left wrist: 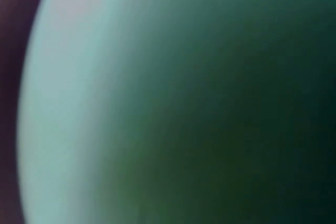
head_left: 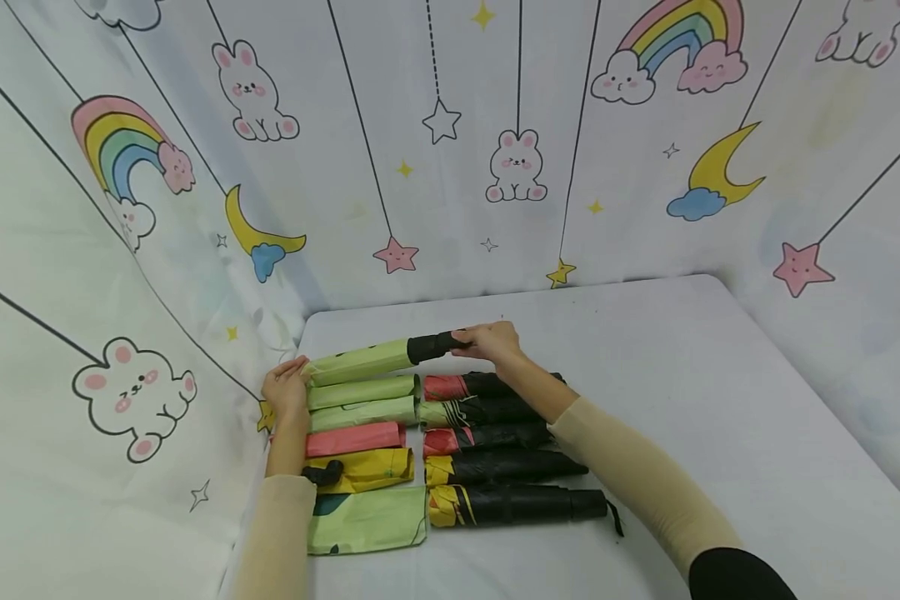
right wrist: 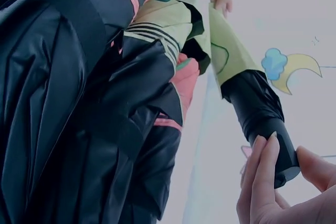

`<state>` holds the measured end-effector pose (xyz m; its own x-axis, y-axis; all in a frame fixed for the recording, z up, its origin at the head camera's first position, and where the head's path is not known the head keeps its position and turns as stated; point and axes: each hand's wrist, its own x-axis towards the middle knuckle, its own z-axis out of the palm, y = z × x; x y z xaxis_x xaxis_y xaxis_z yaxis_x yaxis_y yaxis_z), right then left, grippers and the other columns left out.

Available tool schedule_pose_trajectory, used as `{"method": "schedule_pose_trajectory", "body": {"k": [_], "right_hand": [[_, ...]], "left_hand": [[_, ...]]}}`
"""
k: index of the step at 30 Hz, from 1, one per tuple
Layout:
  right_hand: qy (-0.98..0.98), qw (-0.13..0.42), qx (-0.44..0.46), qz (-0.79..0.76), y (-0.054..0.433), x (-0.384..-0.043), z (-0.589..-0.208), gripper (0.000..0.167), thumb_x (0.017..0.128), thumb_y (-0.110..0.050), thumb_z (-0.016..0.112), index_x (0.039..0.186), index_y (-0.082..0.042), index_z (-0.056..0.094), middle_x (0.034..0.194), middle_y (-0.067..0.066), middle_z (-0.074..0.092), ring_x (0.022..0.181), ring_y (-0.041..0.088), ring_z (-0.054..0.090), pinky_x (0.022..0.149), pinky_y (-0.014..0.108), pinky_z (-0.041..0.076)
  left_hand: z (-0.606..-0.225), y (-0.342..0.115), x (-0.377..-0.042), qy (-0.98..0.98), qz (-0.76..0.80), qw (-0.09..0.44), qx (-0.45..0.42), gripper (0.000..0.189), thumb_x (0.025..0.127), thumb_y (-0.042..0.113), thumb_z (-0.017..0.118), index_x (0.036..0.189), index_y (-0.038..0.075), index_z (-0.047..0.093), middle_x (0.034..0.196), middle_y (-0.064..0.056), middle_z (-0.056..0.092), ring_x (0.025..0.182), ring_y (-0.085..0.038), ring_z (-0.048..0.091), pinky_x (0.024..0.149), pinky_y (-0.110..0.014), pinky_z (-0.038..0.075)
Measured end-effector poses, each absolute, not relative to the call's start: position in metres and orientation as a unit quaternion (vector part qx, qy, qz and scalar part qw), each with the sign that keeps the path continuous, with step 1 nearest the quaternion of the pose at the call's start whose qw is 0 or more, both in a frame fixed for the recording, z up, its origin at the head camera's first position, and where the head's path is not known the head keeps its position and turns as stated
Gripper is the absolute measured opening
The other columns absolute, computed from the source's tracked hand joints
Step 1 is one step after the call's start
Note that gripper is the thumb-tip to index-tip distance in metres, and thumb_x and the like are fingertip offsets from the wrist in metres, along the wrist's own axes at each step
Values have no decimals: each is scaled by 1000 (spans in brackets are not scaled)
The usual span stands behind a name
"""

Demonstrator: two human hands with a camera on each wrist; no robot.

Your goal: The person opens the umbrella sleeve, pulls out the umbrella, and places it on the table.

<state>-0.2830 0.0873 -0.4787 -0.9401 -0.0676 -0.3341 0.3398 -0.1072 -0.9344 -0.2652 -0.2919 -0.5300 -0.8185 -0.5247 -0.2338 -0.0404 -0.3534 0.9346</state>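
Observation:
A folded umbrella (head_left: 429, 345) sits partly inside a light green sleeve (head_left: 360, 362), raised above the back of the row on the table. My left hand (head_left: 287, 393) pinches the sleeve's left end. At the other end, my right hand (head_left: 492, 343) grips the black umbrella handle; in the right wrist view its fingers (right wrist: 265, 171) and thumb lie on either side of the handle (right wrist: 273, 142). Below lie several green, pink and yellow sleeves (head_left: 367, 521), and to their right several folded black umbrellas (head_left: 517, 505) with coloured ends. The left wrist view is too blurred to make anything out.
A white-covered table (head_left: 690, 400) carries everything. A patterned cloth wall (head_left: 450, 200) with rabbits, stars and rainbows rises behind it and on the sides. A short black piece (head_left: 323, 474) lies on the yellow sleeve. One front umbrella has a dark wrist strap (head_left: 616, 518).

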Motion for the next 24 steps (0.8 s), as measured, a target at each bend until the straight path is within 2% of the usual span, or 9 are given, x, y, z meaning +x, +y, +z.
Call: {"method": "schedule_pose_trajectory", "body": {"k": [5, 8, 11, 13, 16, 20, 24], "right_hand": [[645, 127, 99, -747, 96, -282, -475, 47, 87, -19, 87, 127, 1, 72, 131, 17, 70, 91, 24, 79, 129, 51, 18], [641, 122, 95, -752, 101, -283, -473, 46, 88, -17, 87, 126, 3, 71, 133, 18, 69, 92, 25, 78, 127, 48, 25], [639, 122, 96, -754, 106, -283, -472, 41, 89, -15, 85, 124, 3, 73, 135, 18, 68, 94, 26, 78, 123, 45, 36], [634, 120, 98, -758, 109, -282, -470, 38, 90, -12, 84, 123, 3, 73, 138, 18, 66, 95, 27, 78, 116, 43, 46], [633, 119, 100, -759, 115, -282, -470, 36, 90, -11, 83, 122, 4, 73, 147, 18, 58, 95, 26, 78, 105, 37, 55], [634, 120, 98, -758, 122, -281, -470, 40, 91, -12, 83, 125, 4, 72, 152, 18, 54, 96, 25, 78, 103, 34, 56], [628, 124, 94, -762, 129, -280, -471, 43, 91, -12, 83, 127, 6, 69, 142, 20, 61, 97, 26, 78, 109, 38, 52]], "left_hand": [[-528, -292, -265, -558, -771, 152, 265, 32, 105, -7, 50, 136, -3, 51, 144, -22, 60, 134, -27, 59, 108, -30, 52], [-528, -291, -266, -565, -766, 154, 264, 34, 105, -6, 50, 139, -4, 50, 143, -21, 61, 133, -26, 60, 104, -27, 54], [-526, -291, -265, -566, -765, 156, 265, 35, 104, -8, 51, 139, -7, 50, 142, -23, 61, 133, -28, 61, 102, -26, 55], [-523, -291, -265, -561, -769, 159, 263, 36, 102, -12, 51, 138, -9, 49, 142, -26, 60, 133, -30, 60, 103, -27, 55], [-518, -290, -263, -556, -772, 161, 263, 37, 100, -15, 51, 137, -12, 48, 143, -29, 58, 134, -33, 60, 106, -31, 53], [-514, -288, -261, -552, -774, 161, 265, 36, 101, -15, 50, 136, -13, 48, 143, -31, 58, 134, -35, 59, 107, -34, 53], [-515, -287, -260, -549, -775, 163, 265, 35, 100, -16, 50, 136, -13, 49, 142, -31, 58, 134, -35, 59, 107, -34, 53]]}}
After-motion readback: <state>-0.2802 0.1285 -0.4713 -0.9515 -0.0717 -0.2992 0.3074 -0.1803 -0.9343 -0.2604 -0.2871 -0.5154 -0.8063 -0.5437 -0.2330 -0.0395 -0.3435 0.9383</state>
